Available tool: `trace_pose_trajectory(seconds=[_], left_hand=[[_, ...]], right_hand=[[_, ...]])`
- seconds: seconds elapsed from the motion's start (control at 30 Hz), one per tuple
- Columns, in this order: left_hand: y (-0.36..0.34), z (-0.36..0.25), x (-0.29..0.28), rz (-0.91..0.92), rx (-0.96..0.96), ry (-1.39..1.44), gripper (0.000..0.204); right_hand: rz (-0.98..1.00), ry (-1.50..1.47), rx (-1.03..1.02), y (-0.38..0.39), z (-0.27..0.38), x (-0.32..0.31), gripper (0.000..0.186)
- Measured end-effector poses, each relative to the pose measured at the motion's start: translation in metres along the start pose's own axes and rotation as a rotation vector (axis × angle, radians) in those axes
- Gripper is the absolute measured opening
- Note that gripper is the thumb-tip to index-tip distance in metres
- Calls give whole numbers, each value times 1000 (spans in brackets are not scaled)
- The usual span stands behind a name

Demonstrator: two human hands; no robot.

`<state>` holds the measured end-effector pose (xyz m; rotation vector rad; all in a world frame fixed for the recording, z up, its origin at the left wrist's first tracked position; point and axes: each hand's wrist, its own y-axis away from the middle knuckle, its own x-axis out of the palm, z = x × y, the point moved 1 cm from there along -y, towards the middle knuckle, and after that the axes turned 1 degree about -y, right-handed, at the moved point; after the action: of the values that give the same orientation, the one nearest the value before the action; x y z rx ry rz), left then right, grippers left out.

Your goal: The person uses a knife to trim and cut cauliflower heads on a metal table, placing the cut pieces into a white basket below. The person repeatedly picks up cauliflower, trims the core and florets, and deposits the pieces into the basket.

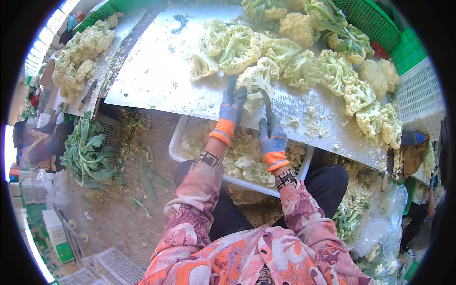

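Note:
My left hand (pixel 231 105), in a grey glove with an orange cuff, is closed on a cut cauliflower piece (pixel 259 76) at the table's near edge. My right hand (pixel 273 137), gloved the same way, grips a knife with a dark curved blade (pixel 267 102). The blade points away from me and lies against the right side of that piece. Below both hands, a white crate (pixel 176 142) resting by my knees holds many cut florets (pixel 247 164). Several halved cauliflower heads (pixel 240 47) lie in a row just beyond my hands.
The metal table (pixel 147 71) carries more cauliflower toward the far right, with green baskets (pixel 368 19) behind. Scraps litter its right part. At left are a leaf pile (pixel 88 149), another cauliflower heap (pixel 83 52) beside a knife (pixel 89 91), and a co-worker (pixel 40 140).

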<state>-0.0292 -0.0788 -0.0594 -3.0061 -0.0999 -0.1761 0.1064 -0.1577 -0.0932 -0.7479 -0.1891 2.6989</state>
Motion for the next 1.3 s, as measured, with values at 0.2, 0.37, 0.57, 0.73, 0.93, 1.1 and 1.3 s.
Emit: trace_pose_trajectory(seconds=[0.2,0.37,0.57,0.73,0.93,1.1,1.3], left_hand=[[-4,10,0,-98,70,-163,54],[-10,9,9,-166,82,-133,52],[-19,4,4,-100,214,-221,56],[-20,-6,2,-72,-3,-196,49],[2,-13,18,-41,-460,110,59],[-9,21,13,76,-287,-236,59],[-25,13,9,97,-393,312,54]], right_hand=[[124,381,-21,-6,16,3,30],[238,373,-3,-15,7,16,25],[219,124,-26,-6,5,-18,21],[98,150,14,-2,-15,-56,21],[33,-6,33,-13,17,-55,22],[134,313,10,-34,44,-39,32],[275,535,106,-40,53,-37,36]])
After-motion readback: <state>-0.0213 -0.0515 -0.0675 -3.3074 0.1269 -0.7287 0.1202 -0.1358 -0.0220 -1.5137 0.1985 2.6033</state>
